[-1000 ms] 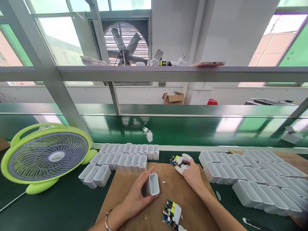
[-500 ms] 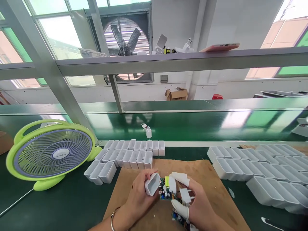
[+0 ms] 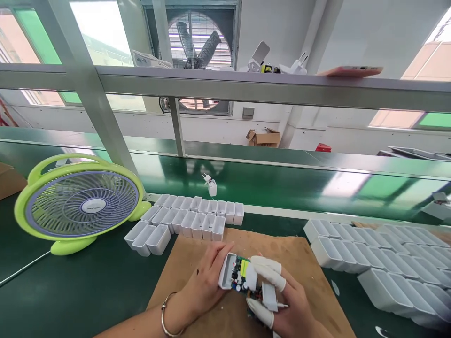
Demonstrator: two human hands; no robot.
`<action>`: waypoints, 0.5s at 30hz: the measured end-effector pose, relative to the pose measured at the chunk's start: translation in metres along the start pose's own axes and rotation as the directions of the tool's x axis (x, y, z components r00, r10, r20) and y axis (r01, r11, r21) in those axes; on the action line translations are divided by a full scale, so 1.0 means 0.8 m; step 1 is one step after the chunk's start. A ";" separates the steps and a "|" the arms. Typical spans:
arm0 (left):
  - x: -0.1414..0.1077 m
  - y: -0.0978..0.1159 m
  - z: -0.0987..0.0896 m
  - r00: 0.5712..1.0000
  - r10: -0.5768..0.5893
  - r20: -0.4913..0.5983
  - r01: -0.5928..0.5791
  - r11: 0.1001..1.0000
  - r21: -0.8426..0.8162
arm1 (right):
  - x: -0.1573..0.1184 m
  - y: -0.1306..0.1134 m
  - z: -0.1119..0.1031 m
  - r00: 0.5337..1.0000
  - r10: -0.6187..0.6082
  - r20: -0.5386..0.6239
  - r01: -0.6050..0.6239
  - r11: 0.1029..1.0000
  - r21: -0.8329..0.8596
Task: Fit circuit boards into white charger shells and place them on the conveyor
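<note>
The left hand (image 3: 202,293) gripped a white plastic charger casing (image 3: 225,271), while the right hand (image 3: 292,300), wearing white finger cots (image 3: 268,271), pinched a circuit board (image 3: 241,277) against its open end, above a brown cardboard sheet (image 3: 299,263) on the bench (image 3: 70,281), near rows of casings (image 3: 186,220).

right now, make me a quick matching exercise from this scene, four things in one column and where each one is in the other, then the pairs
Things:
1. white plastic casing
2. green circuit board
3. lime-green round desk fan
4. flat pink phone

Places:
a. lying on the grey metal rail
b. held in the left hand
c. standing on the dark green bench, left of the brown paper sheet
d. held in the right hand, at the casing's open end

Pairs: 1b, 2d, 3c, 4a
</note>
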State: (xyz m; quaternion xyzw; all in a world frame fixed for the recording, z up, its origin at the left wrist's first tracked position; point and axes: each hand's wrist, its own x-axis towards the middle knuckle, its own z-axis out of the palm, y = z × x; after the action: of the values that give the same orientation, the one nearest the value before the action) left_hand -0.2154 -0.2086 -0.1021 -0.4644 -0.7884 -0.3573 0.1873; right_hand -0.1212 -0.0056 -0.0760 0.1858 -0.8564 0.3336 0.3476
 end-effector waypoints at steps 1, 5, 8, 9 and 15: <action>0.000 0.000 0.001 1.000 0.022 0.005 -0.022 1.000 0.002 | -0.001 0.000 0.000 1.000 -0.022 0.001 0.022 1.000 -0.003; 0.000 0.000 0.004 0.996 0.084 -0.037 -0.083 0.996 0.008 | -0.001 -0.003 0.001 0.992 -0.128 -0.001 0.128 0.992 0.007; 0.000 0.001 0.004 0.992 0.106 -0.075 -0.105 0.994 0.009 | 0.003 -0.006 0.002 0.987 -0.158 0.008 0.159 0.987 -0.002; 0.000 0.001 0.004 0.990 0.117 -0.081 -0.117 0.993 0.011 | 0.004 -0.007 0.003 0.986 -0.165 0.011 0.165 0.986 -0.007; 0.004 0.002 -0.001 0.982 0.168 -0.091 -0.167 0.986 0.021 | 0.005 -0.008 0.006 0.979 -0.203 0.033 0.204 0.978 -0.038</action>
State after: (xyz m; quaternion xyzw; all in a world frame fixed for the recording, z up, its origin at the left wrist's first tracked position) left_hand -0.2151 -0.2067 -0.0992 -0.5107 -0.7394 -0.3563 0.2559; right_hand -0.1228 -0.0137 -0.0729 0.2702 -0.8445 0.2757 0.3714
